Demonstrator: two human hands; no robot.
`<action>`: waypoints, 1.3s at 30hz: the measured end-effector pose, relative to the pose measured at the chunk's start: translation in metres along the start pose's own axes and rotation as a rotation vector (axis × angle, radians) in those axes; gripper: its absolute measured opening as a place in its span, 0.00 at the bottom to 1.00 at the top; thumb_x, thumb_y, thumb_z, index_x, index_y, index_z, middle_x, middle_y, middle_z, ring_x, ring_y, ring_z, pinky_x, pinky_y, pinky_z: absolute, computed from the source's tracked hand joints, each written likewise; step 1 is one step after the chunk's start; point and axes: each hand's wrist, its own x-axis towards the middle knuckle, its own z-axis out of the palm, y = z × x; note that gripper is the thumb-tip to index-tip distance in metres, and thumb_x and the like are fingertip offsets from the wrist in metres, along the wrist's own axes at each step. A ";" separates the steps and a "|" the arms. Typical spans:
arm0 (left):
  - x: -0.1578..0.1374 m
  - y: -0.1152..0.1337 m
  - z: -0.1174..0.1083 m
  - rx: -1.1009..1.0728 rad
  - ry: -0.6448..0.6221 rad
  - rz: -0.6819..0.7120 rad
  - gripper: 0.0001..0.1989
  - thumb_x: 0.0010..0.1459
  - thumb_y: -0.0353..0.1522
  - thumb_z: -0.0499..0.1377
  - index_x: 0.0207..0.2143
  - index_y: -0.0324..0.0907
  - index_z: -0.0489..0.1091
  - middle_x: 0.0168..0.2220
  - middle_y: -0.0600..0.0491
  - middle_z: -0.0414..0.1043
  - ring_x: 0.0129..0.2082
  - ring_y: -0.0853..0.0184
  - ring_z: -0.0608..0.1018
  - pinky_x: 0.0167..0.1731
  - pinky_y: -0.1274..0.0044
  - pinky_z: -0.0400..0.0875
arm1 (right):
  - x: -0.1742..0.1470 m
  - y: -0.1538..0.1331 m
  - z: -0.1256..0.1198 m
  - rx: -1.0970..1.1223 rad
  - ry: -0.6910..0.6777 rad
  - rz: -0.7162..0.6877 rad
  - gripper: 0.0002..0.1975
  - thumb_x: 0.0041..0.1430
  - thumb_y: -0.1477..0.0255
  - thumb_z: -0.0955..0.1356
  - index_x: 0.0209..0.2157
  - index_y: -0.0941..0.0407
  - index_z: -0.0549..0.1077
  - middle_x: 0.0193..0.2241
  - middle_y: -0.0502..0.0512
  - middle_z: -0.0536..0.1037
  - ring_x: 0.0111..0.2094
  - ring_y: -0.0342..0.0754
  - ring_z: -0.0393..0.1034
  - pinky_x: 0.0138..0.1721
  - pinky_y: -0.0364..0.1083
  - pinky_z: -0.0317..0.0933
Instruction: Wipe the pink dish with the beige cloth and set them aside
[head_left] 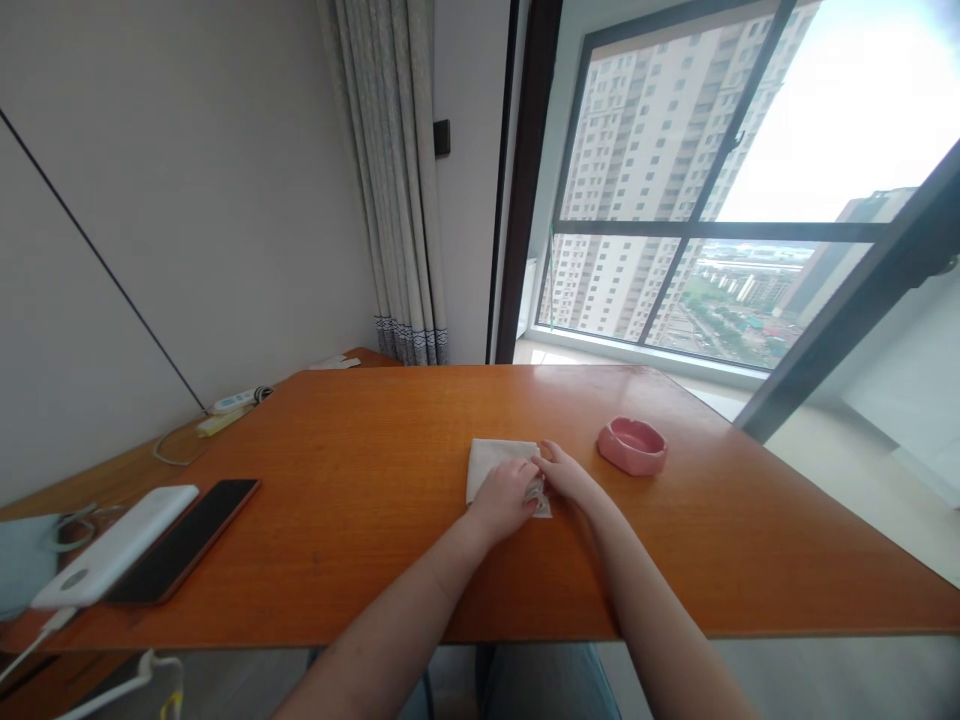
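A white folded sheet [491, 459], either cloth or paper, lies flat on the wooden table in front of me. My left hand [506, 497] rests over its lower right part, fingers curled. Close against it on the right is my right hand [568, 474], its fingers bent in to meet the left fingertips and its thumb side toward the window. Between the two hands a small crinkled, partly see-through packet [543, 506] shows at the sheet's right edge. Both hands pinch at it; the fingers hide most of it, so its kind is unclear.
A pink ashtray-like bowl [632, 446] stands right of my hands. At the left lie a black phone [187, 540] and a white power bank [116, 545] with a cable plugged in. A power strip [234, 401] sits by the wall. The table's front edge [375, 645] is near my forearms.
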 end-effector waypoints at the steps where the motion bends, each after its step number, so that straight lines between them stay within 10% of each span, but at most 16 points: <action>1: -0.004 -0.002 -0.001 0.044 -0.001 -0.017 0.14 0.49 0.30 0.59 0.40 0.42 0.64 0.41 0.49 0.67 0.42 0.62 0.69 0.45 0.71 0.63 | 0.001 0.002 0.002 -0.083 0.016 -0.038 0.26 0.57 0.69 0.62 0.57 0.59 0.55 0.32 0.56 0.75 0.23 0.43 0.68 0.25 0.41 0.62; 17: -0.007 0.006 0.004 0.183 -0.090 0.036 0.04 0.54 0.30 0.55 0.34 0.42 0.65 0.40 0.48 0.67 0.42 0.61 0.69 0.43 0.70 0.63 | 0.001 0.002 0.006 -0.359 0.124 -0.107 0.23 0.52 0.75 0.63 0.52 0.61 0.62 0.40 0.62 0.76 0.42 0.50 0.70 0.39 0.43 0.59; 27: -0.007 -0.011 -0.016 0.074 0.026 -0.057 0.16 0.62 0.36 0.44 0.41 0.42 0.69 0.43 0.47 0.71 0.46 0.63 0.70 0.51 0.68 0.59 | -0.014 -0.004 0.004 -0.618 0.170 -0.001 0.20 0.55 0.57 0.61 0.38 0.59 0.67 0.40 0.69 0.75 0.43 0.59 0.70 0.39 0.50 0.60; 32: -0.010 -0.042 -0.014 0.204 -0.065 -0.305 0.30 0.60 0.45 0.45 0.60 0.38 0.55 0.63 0.40 0.50 0.63 0.54 0.52 0.59 0.57 0.42 | -0.010 -0.001 0.011 -0.621 0.149 -0.080 0.18 0.53 0.57 0.62 0.32 0.59 0.68 0.39 0.70 0.74 0.42 0.59 0.70 0.38 0.50 0.60; 39: -0.013 -0.045 -0.005 0.277 -0.167 -0.383 0.37 0.58 0.52 0.40 0.63 0.40 0.49 0.66 0.42 0.39 0.65 0.55 0.44 0.60 0.57 0.36 | -0.007 0.002 0.014 -0.294 0.205 -0.157 0.09 0.50 0.70 0.65 0.34 0.56 0.60 0.30 0.56 0.73 0.30 0.48 0.68 0.30 0.42 0.56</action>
